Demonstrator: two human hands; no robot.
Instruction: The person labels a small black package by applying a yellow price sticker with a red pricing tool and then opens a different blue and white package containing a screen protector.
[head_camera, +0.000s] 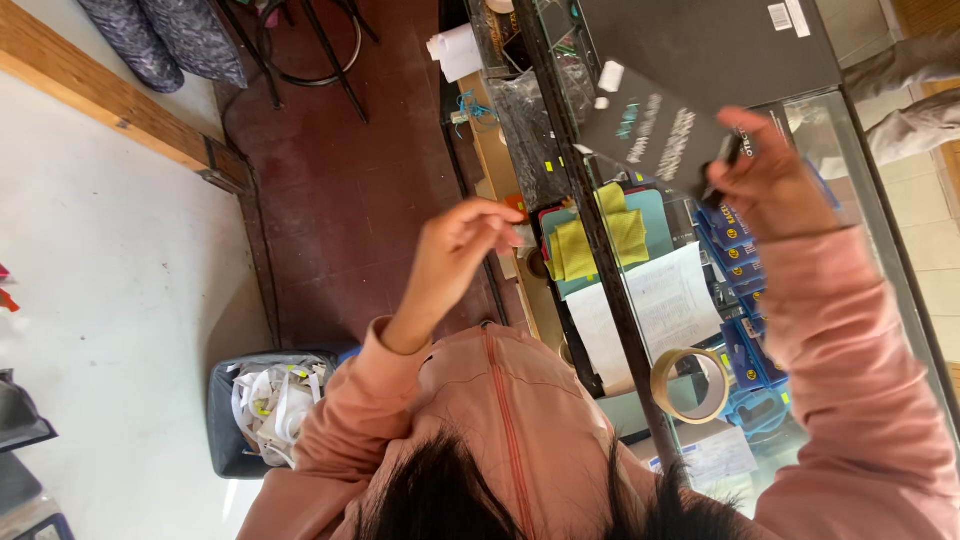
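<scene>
The right hand (770, 185) is clamping its fingers on the dark flat package (650, 130) over the glass bench (880, 200), best held level, while the left hand (460, 250) is pinching its fingers together.

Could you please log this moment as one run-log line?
left hand: raised, pinching a small piece | right hand: holding dark flat package | tape roll: on glass counter

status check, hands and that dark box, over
Right hand grips dark box over glass counter. Left hand raised, pinching something small. Tape roll on counter, apart.
</scene>
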